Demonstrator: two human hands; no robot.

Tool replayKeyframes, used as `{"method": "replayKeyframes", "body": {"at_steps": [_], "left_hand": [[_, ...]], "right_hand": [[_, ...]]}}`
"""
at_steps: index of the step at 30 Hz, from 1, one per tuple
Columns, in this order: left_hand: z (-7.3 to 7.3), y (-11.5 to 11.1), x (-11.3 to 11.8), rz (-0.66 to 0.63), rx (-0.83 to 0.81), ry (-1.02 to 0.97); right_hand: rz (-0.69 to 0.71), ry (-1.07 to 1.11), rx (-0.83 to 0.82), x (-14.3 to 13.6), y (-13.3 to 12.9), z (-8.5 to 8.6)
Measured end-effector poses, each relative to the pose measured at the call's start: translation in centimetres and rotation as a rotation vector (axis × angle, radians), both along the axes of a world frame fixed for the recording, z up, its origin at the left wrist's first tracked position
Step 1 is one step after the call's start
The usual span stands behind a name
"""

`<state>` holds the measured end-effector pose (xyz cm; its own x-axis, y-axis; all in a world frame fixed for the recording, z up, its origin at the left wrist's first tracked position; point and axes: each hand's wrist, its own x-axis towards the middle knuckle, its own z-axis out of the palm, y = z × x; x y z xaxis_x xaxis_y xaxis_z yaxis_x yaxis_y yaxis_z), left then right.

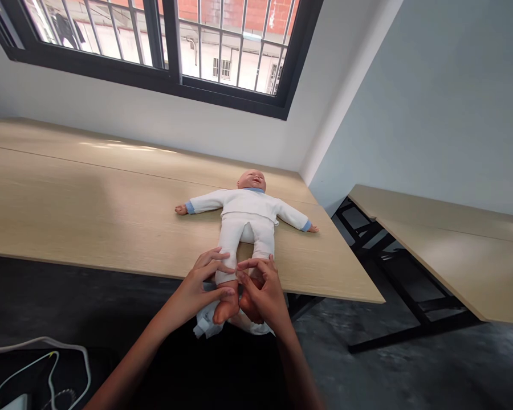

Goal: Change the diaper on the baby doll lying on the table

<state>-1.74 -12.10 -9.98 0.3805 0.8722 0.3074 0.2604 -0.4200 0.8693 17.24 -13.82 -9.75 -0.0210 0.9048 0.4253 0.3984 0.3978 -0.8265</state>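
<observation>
We record a pale wall (431, 85) well beyond the fingers to the right, a barred window (170, 34) ahead of and above them, and dark floor (119, 293) below. The wood-topped table (89, 199) runs ahead of the fingers and to both sides, flat and, we judge, smooth; a second table (453, 250) stands well to their right. The baby doll (250, 213) lies on its back on the first table, directly ahead of the fingers, with feet past the near edge. We judge it moderately heavy, firm and slightly slippery at head and limbs, not readily broken; the trunk is best held under the arms, the legs at the calves. Its white trousers (228, 239) and white top (252, 206) should prove soft and limp, best taken at the hems. We find the left hand (200, 282) at one lower leg, fingers loosely parted from the thumb, unclenched. The right hand (271, 287) curls over the other; we cannot tell whether its fingers grip cloth. White crumpled material (202, 327), of unclear make, lies just below the fingers. The blue cuffs (190, 207) sit ahead of them, either side.
</observation>
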Motion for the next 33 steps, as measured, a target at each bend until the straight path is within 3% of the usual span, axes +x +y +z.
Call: {"method": "replayKeyframes", "body": {"at_steps": [4,8,14,21,33], "left_hand": [[0.4,-0.4,0.3,0.030,0.005,-0.002],[2.1,-1.6,1.4,0.107,0.091,-0.142],[4.4,-4.0,2.6,0.045,0.051,-0.367],[4.4,-4.6,2.5,0.118,-0.004,-0.426],[4.8,-5.0,2.6,0.123,0.102,-0.398]], "right_hand": [[-0.007,0.125,-0.038,0.2,-0.1,0.3],[0.001,0.361,-0.126,0.2,-1.2,1.4],[0.300,0.810,-0.433,-1.1,-3.6,3.1],[0.451,0.933,-0.510,-2.1,-4.4,3.3],[0.495,0.990,-0.520,-2.2,-4.4,2.8]]}}
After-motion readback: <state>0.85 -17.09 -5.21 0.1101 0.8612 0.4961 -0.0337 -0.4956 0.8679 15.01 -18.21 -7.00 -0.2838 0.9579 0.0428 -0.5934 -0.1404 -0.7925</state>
